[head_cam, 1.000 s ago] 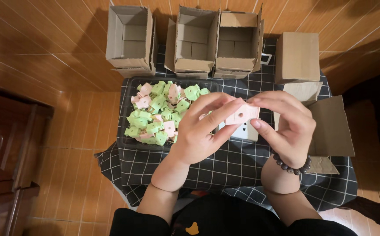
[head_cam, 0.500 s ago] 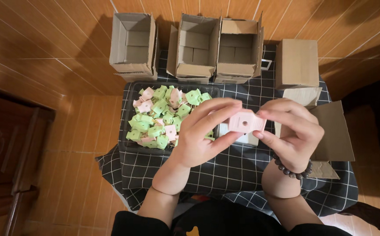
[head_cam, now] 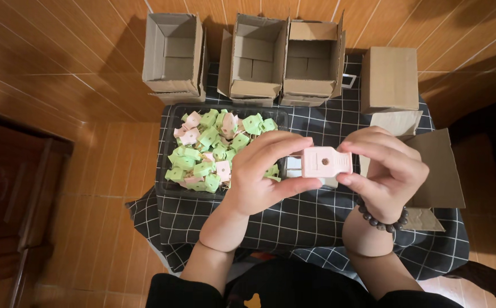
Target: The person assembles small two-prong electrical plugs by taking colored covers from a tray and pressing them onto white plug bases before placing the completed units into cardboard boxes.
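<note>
Pink plastic plug piece (head_cam: 326,162) looks light, stiff and a bit slick; left hand (head_cam: 265,171) and right hand (head_cam: 387,171) fingers pinch its ends, at 3 o'clock from the tray (head_cam: 168,185)

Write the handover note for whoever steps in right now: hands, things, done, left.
Left hand and right hand: both pinch one small pink plastic plug-shaped piece over the checked cloth.
Black tray holds the heap of green and pink pieces.
Three open cardboard boxes behind look empty; a closed box sits right.
Done: nothing visibly boxed.
Left: the heap.
</note>
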